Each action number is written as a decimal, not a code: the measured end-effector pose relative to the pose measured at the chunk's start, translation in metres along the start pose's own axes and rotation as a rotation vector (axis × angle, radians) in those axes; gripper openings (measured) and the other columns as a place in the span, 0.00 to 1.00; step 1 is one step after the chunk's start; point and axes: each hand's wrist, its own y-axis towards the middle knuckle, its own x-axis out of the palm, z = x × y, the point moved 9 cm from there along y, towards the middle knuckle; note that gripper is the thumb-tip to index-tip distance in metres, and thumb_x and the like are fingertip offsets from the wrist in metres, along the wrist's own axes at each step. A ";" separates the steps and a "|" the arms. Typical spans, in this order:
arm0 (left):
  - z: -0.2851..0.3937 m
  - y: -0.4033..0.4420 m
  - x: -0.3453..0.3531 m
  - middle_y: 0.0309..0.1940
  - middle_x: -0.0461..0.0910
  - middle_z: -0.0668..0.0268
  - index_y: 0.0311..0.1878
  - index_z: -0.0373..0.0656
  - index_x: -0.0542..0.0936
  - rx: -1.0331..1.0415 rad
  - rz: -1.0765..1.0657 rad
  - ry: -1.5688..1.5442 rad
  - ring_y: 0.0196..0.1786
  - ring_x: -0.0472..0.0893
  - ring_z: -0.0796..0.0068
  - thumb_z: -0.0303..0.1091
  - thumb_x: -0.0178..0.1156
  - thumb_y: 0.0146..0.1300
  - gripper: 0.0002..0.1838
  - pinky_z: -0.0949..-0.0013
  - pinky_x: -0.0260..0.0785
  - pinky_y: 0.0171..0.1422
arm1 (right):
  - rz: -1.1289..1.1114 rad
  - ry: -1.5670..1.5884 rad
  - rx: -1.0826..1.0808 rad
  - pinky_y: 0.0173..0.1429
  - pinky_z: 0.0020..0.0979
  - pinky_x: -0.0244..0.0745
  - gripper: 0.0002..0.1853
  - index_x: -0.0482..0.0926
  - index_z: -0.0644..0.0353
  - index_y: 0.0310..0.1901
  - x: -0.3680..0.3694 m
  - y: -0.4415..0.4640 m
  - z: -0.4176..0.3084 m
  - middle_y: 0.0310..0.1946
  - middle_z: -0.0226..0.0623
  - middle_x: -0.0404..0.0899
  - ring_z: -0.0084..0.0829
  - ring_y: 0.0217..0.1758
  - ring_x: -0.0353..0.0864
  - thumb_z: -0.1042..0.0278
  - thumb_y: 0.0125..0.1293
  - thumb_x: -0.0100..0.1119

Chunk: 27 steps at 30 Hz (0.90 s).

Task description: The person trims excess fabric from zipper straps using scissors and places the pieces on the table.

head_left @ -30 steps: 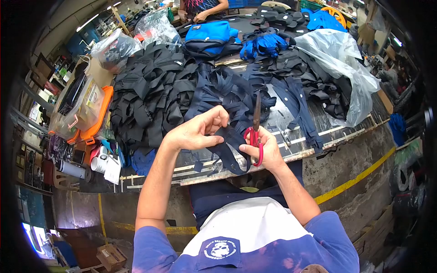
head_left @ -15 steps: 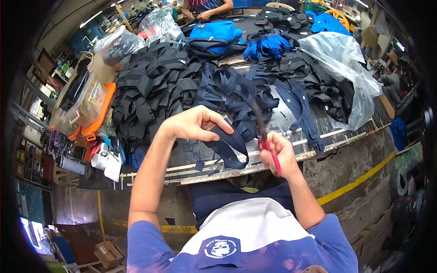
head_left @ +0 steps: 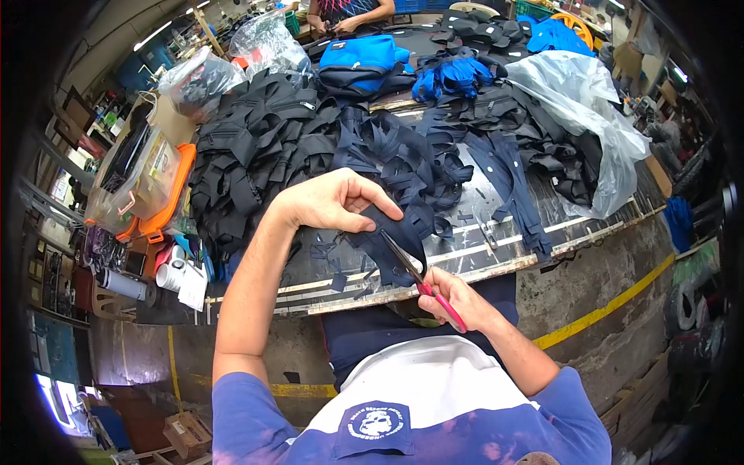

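Note:
My left hand (head_left: 341, 203) pinches a dark navy fabric strip (head_left: 381, 260) between thumb and fingers, and the strip hangs in a loop over the table's front edge. In my right hand (head_left: 459, 301) is a pair of scissors (head_left: 440, 301) with pink-red handles. Their blades point up and left and lie against the strip, just below my left fingertips. Whether the blades are parted is hard to make out. Beyond my hands lies a tangled pile of navy strips (head_left: 395, 155).
A big heap of black fabric pieces (head_left: 256, 147) covers the table's left. Flat navy strips (head_left: 508, 186) and a clear plastic bag (head_left: 577, 101) lie right. A blue pouch (head_left: 358, 58) sits at the back, near another person's hands (head_left: 341, 27). A clear bin (head_left: 143, 178) stands left.
My right hand has moved left and slightly down, bringing the scissors from beside the strip onto it. The left hand keeps its pinch, nearly in the same place.

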 end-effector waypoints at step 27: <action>0.000 0.013 0.014 0.38 0.85 0.79 0.59 0.40 0.88 0.000 -0.037 0.035 0.28 0.65 0.93 0.21 0.68 0.59 0.23 0.81 0.58 0.31 | 0.135 -0.055 0.005 0.27 0.23 0.73 0.21 0.74 0.64 0.49 -0.003 0.005 -0.015 0.25 0.27 0.77 0.17 0.23 0.75 0.56 0.71 0.72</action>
